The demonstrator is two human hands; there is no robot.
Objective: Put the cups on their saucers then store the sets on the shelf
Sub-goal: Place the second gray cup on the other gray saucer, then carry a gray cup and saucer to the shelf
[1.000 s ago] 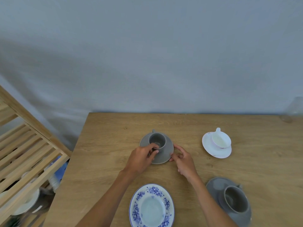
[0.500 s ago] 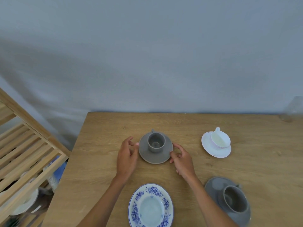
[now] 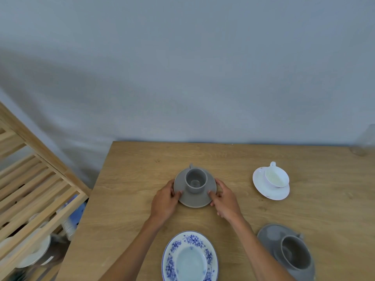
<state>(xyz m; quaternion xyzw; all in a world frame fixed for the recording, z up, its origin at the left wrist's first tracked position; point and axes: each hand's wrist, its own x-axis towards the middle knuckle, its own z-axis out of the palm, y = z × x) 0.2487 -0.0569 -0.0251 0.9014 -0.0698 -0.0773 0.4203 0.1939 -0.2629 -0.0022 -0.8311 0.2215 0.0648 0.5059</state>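
Note:
A small grey cup (image 3: 195, 180) stands upright in the middle of a grey saucer (image 3: 194, 199) on the wooden table (image 3: 129, 199). My left hand (image 3: 164, 201) grips the saucer's left rim, thumb on top. My right hand (image 3: 224, 199) grips its right rim the same way. At the right, a white cup (image 3: 277, 177) lies tilted on a white saucer (image 3: 263, 188). At the lower right, a bigger grey cup (image 3: 295, 253) sits off-centre on a grey saucer (image 3: 269, 234). The slatted wooden shelf (image 3: 36, 189) stands left of the table.
A blue-and-white floral saucer (image 3: 189, 240) lies at the table's near edge between my forearms. White dishes (image 3: 34, 254) sit on the shelf's lower level. A clear glass object (image 3: 363, 142) stands at the far right corner.
My left hand let go of the grey cup, swung out to the left, then closed on the saucer's left rim. My right hand tightened on the right rim.

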